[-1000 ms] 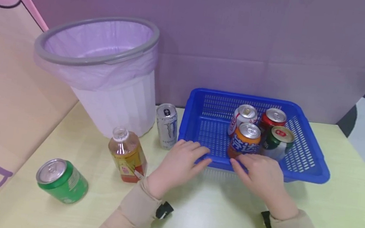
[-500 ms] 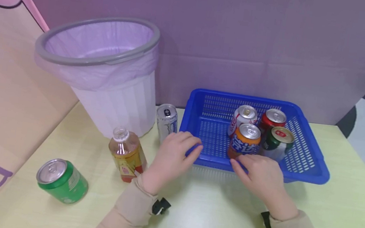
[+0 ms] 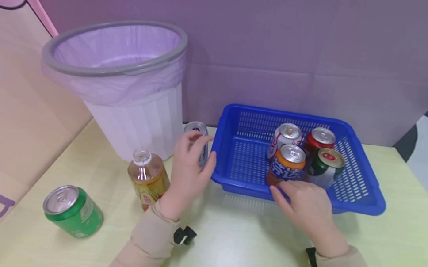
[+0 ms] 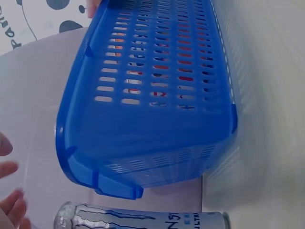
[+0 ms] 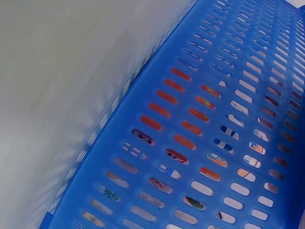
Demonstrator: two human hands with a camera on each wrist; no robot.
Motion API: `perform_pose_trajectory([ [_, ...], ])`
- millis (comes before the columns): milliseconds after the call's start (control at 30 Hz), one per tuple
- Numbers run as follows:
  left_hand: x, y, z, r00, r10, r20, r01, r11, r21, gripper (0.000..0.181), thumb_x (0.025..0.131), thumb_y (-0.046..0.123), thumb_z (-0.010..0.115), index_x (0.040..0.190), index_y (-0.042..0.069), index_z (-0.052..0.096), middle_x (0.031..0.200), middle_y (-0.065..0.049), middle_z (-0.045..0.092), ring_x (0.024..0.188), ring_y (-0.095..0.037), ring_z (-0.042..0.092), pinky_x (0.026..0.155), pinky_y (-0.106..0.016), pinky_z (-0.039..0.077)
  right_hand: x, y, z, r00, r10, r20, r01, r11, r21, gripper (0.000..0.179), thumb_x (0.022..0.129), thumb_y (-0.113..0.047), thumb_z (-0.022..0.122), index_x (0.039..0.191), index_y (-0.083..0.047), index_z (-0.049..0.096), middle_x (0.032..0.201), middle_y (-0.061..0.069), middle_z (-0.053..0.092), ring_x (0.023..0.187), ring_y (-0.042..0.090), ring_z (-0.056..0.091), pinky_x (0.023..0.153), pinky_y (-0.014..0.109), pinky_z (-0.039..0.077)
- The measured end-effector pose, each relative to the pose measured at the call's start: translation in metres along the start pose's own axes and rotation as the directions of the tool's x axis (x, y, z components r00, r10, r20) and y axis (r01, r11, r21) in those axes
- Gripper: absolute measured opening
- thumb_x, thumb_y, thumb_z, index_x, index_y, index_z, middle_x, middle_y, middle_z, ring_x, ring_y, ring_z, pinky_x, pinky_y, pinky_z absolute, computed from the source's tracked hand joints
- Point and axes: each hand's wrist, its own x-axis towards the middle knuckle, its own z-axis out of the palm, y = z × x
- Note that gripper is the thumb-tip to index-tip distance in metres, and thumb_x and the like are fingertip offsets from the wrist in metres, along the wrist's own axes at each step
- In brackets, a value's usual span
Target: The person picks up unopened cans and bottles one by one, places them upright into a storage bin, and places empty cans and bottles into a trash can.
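My left hand (image 3: 189,170) reaches over the slim white-and-blue drink can (image 3: 204,152), its fingers spread above the can's top and partly covering it. In the left wrist view the fingers (image 4: 13,207) are apart from the can (image 4: 143,218). My right hand (image 3: 303,204) grips the front rim of the blue plastic basket (image 3: 239,185), thumb outside. Inside the basket, toward the right, stand an orange can (image 3: 288,165), a white-and-red can (image 3: 283,140), a red can (image 3: 319,139) and a dark green can (image 3: 326,167). The right wrist view shows the basket's slotted wall (image 5: 190,143).
A plastic bottle (image 3: 148,179) with amber liquid, uncapped, stands left of my left hand. Farther left a green can (image 3: 74,212) is on the table (image 3: 247,253). Behind them rises a white bin (image 3: 135,119) with a purple liner and grey rim.
My left hand has left the basket's front rim and moved left and forward, over the slim white can. The right hand stays at the rim.
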Motion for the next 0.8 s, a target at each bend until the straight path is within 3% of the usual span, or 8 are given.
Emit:
perform_pose_trajectory([
  [100, -0.002, -0.002, 0.001, 0.997, -0.073, -0.030, 0.072, 0.997, -0.024, 0.038, 0.083, 0.010, 0.061, 0.118, 0.001, 0.052, 0.125, -0.024, 0.041, 0.117, -0.037, 0.041, 0.097, -0.050, 0.036, 0.000, 0.000, 0.000, 1.000, 0.000, -0.002, 0.000, 1.000, 0.001, 0.050, 0.098, -0.045, 0.036, 0.058, -0.017, 0.047, 0.052, -0.006, 0.048, 0.045, 0.009, 0.042, 0.042, 0.027, 0.033],
  [267, -0.005, -0.005, 0.003, 0.981, -0.193, -0.013, 0.192, 0.980, -0.053, 0.052, 0.084, 0.012, 0.061, 0.129, 0.000, 0.039, 0.140, -0.025, 0.025, 0.131, -0.037, 0.027, 0.106, -0.053, 0.029, -0.001, 0.000, 0.001, 1.000, 0.001, -0.002, -0.001, 1.000, -0.004, 0.051, 0.098, -0.046, 0.035, 0.058, -0.017, 0.048, 0.052, -0.006, 0.047, 0.045, 0.009, 0.043, 0.042, 0.028, 0.033],
  [500, -0.009, -0.012, 0.008, 0.955, -0.296, -0.004, 0.295, 0.952, -0.080, 0.067, 0.083, 0.010, 0.063, 0.138, -0.002, 0.027, 0.147, -0.025, 0.018, 0.137, -0.037, 0.021, 0.111, -0.053, 0.021, -0.001, 0.000, 0.001, 1.000, 0.003, -0.002, -0.003, 1.000, -0.005, 0.050, 0.098, -0.045, 0.037, 0.058, -0.017, 0.048, 0.053, -0.006, 0.048, 0.045, 0.010, 0.043, 0.043, 0.028, 0.034],
  [633, -0.011, -0.016, 0.012, 0.932, -0.362, 0.023, 0.362, 0.923, -0.131, 0.072, 0.084, 0.007, 0.063, 0.141, -0.002, 0.021, 0.149, -0.026, 0.016, 0.139, -0.037, 0.021, 0.113, -0.052, 0.020, -0.001, 0.000, 0.000, 1.000, 0.002, -0.005, -0.002, 1.000, -0.006, 0.051, 0.098, -0.046, 0.036, 0.059, -0.016, 0.049, 0.053, -0.005, 0.049, 0.045, 0.010, 0.044, 0.043, 0.028, 0.034],
  [800, -0.014, -0.020, 0.018, 0.886, -0.458, 0.075, 0.464, 0.870, -0.168, 0.076, 0.085, 0.007, 0.063, 0.144, -0.002, 0.016, 0.149, -0.025, 0.018, 0.140, -0.035, 0.021, 0.114, -0.047, 0.019, 0.000, 0.000, 0.000, 1.000, 0.004, -0.002, -0.004, 1.000, -0.006, 0.049, 0.098, -0.044, 0.038, 0.060, -0.016, 0.051, 0.054, -0.005, 0.051, 0.046, 0.011, 0.046, 0.043, 0.029, 0.035],
])
